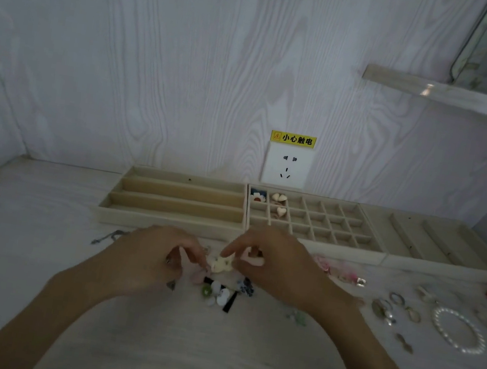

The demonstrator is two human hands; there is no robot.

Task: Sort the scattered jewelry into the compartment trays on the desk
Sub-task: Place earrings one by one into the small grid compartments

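Both hands, left hand [153,261] and right hand [274,265], pinch a small cream charm [221,264] together above the table's [34,247] middle. A pick-up seems underway. Next, it likely needs carrying to a free cell of the grid tray [312,224].

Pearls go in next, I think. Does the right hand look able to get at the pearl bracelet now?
Probably yes. The pearl bracelet lies in the open on the desk, nothing over it, but the right hand is pinching a cream piece with the left hand.
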